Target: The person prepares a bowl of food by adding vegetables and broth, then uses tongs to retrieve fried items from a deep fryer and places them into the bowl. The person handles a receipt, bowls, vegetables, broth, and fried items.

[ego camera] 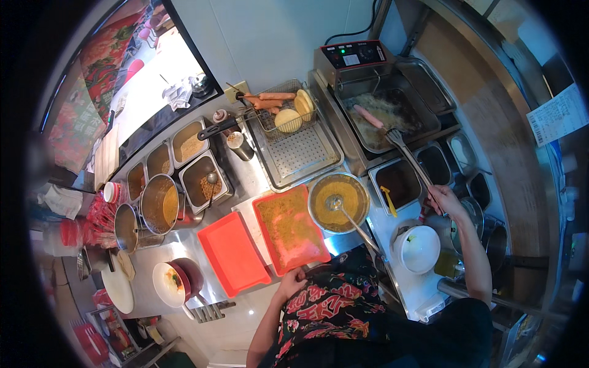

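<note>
My right hand is closed around the handle end of long metal tongs. The far tips of the tongs touch or lie close to one end of a pink sausage in the bubbling oil of a deep fryer. My left hand rests with curled fingers by the near edge of a red tray coated with yellowish-brown sauce or crumbs; whether it holds anything is unclear. A steel bowl of yellow mixture with a ladle sits beside that tray.
Sausages and pale round patties lie in a wire fry basket over a perforated tray. A second red tray, a bowl of food, steel pots and a white container stand around the counter.
</note>
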Available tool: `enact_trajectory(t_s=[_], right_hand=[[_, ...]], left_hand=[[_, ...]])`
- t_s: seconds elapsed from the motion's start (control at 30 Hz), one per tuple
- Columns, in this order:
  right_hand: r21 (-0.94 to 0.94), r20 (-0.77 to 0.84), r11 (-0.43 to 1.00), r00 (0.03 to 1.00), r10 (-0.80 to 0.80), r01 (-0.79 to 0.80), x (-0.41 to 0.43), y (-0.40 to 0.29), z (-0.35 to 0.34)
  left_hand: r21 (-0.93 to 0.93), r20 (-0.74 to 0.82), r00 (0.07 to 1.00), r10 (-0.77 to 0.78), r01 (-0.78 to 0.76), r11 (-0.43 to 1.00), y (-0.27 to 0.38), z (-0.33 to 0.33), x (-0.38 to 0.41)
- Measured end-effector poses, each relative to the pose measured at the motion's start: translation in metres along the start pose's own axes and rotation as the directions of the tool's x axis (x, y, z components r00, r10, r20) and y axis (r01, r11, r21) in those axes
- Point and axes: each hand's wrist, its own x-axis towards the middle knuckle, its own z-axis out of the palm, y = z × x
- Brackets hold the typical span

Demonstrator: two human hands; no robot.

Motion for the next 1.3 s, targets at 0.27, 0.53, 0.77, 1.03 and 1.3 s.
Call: enact_trajectory(t_s=[0.27,0.53,0.77,1.03,1.3], right_hand=[[0.221,-0.047,0.968,0.99,0.136,-0.122,0.055,-0.026,-0.036],[0.291,-0.048,0.954,0.995,0.089,-0.071,0.108,-0.042,-0.054],[0.012,-0.122,0.998,0.99,0.07,-0.069,0.077,-0.053,-0.061],[0.361,-0.07,0.932,0.995,0.067,-0.038,0.017,-0.023,-0.053],[0.674,-0.017,0.739,1.0,0.004,0.008,-0.014,0.007,0.003]], left_hand=[[-0.003,-0.029,0.996,-0.089,0.089,0.996,0.008,0.027,0.003],[0.025,-0.023,0.996,-0.087,0.087,0.996,0.021,0.041,0.01],[-0.01,-0.078,0.996,-0.034,0.034,0.999,0.016,0.061,0.009],[0.123,0.002,0.992,-0.129,0.128,0.984,0.021,0.079,0.01],[0.259,0.042,0.99,-0.137,0.122,0.958,0.017,0.095,0.004]])
